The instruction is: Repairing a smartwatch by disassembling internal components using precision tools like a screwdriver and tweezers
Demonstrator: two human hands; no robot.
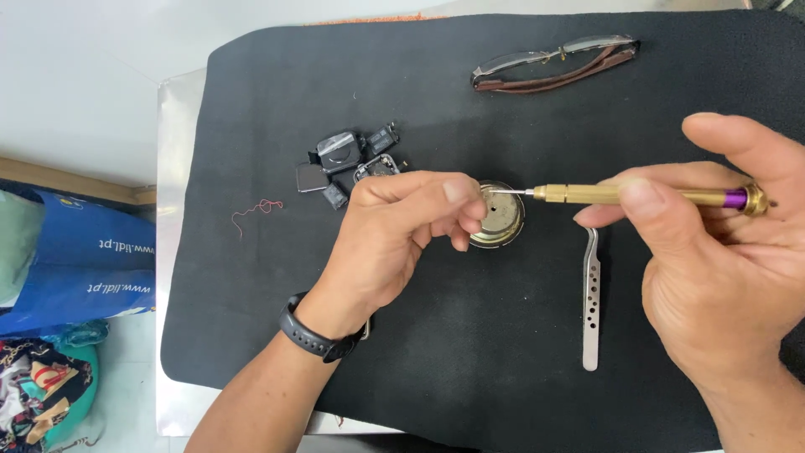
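Left hand pinches round metal case, center frame; right hand grips brass screwdriver, tip on case. Black mat covers worktop.

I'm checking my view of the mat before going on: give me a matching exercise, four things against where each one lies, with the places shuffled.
Things:
1. tweezers
2. eyeglasses
3. red thread
4. screwdriver

Places:
A. far edge of the black mat
B. held in the right hand, tip at the round metal case
C. left part of the mat, lying loose
D. flat on the mat, just below the screwdriver

Pairs: 1-D, 2-A, 3-C, 4-B
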